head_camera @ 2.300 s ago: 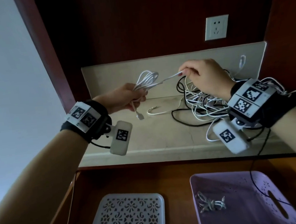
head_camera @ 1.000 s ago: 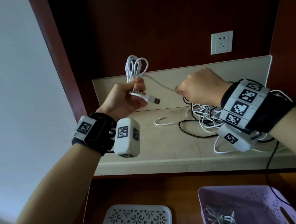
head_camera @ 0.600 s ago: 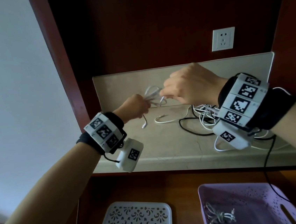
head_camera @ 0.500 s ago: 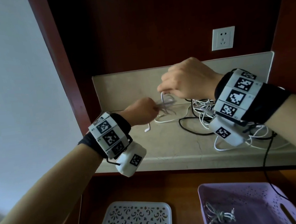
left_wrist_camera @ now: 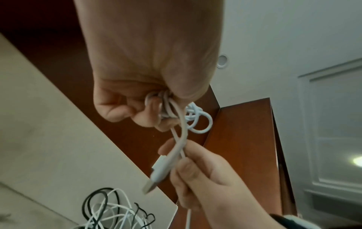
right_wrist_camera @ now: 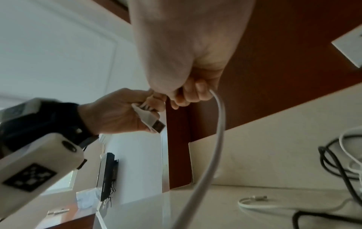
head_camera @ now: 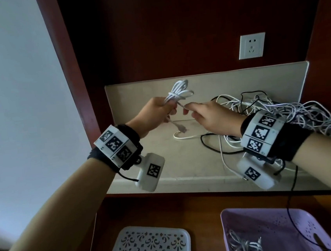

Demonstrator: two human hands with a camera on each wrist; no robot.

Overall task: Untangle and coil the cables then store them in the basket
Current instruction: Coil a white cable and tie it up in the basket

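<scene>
Half a second ago the right hand [head_camera: 211,118] was raised above the left hand [head_camera: 153,116], looping cord over the bundle; now it has dropped level with it and draws a short taut stretch of cord sideways, so the white coiled cable [head_camera: 177,93] has a wrap cinched round its middle and its loops stand up above the left fist. This suggests the coil is nearly tied off and will soon be ready for the lilac perforated plastic basket [head_camera: 292,214] at the near right, where one small coiled cable [head_camera: 244,245] already lies. The left hand is clenched round the gathered loops, knuckles toward the far wall, forearm angled up from the near left; a flat USB plug [head_camera: 182,128] dangles just below it. The right hand pinches the cord between thumb and curled fingers, close beside the left, wrist bent inward. In the right wrist view the white cord [right_wrist_camera: 213,139] runs from that grip down toward the pale stone shelf [head_camera: 165,166]. On the shelf's right half the tangled heap of white and black cables [head_camera: 271,110] remains, so much untangling is left. A white patterned basket lid [head_camera: 147,250] sits at the near left.
</scene>
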